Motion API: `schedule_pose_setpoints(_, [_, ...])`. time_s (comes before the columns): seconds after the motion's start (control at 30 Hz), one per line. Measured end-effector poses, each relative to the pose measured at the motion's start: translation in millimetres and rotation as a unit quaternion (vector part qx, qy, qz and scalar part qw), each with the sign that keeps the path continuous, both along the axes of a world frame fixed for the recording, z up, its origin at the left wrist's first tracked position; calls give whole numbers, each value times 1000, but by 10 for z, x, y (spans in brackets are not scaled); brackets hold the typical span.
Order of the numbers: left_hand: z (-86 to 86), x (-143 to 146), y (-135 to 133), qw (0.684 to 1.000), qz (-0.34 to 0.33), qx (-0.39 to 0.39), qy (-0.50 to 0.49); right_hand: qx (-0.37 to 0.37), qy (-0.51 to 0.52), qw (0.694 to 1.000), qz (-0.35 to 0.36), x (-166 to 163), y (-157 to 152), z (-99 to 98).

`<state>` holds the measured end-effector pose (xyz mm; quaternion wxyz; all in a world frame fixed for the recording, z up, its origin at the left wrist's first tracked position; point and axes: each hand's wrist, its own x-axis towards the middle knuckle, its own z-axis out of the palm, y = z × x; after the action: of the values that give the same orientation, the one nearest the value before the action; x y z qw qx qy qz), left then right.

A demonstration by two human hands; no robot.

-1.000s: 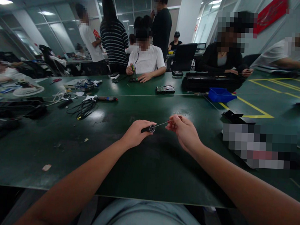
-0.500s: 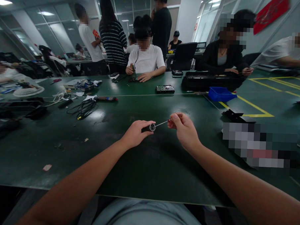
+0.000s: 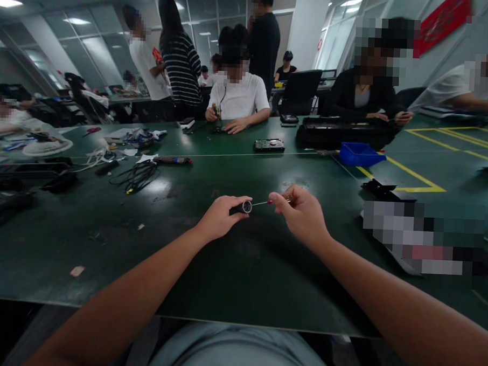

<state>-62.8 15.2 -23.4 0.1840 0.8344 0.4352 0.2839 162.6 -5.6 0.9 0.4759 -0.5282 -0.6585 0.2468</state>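
My left hand (image 3: pixel 222 217) grips a dark, short cylinder (image 3: pixel 246 207) between thumb and fingers. Its round, silver-rimmed end faces right; what lies inside it is too small to make out. In my right hand (image 3: pixel 301 210) is a screwdriver (image 3: pixel 261 204), fingers closed round its brownish handle. The thin metal shaft points left and its tip meets the cylinder's open end; I cannot tell how deep it goes. Both hands are held above the green table (image 3: pixel 248 280).
A hard drive (image 3: pixel 269 145), a blue tray (image 3: pixel 360 154) and a long black housing (image 3: pixel 345 133) lie farther back. Black cables (image 3: pixel 137 175) and a pen-like tool (image 3: pixel 172 160) are at the left. A co-worker in white (image 3: pixel 239 99) sits opposite. Blurred-out pieces (image 3: pixel 415 233) lie right.
The right hand's thumb has shifted left along the screwdriver, toward its shaft, and the hand has turned slightly. My left hand and the cylinder have stayed nearly still.
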Motion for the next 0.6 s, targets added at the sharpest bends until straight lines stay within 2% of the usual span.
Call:
schedule_pose_setpoints(0.1, [0,-4,0,1000,4,-3,1,12,-11,1000,7,1,-8,-17])
schedule_pose_setpoints(0.33, [-18,-33,23,1000,2,-8,4,26,15,993,112,3,-22,-29])
schedule_pose_setpoints(0.5, [-20,-36,29,1000,-1,-7,-2,11,13,993,116,4,-38,-5])
schedule_pose_setpoints(0.6, [-12,-27,25,1000,-1,-7,-9,-16,17,996,82,-5,-20,-23])
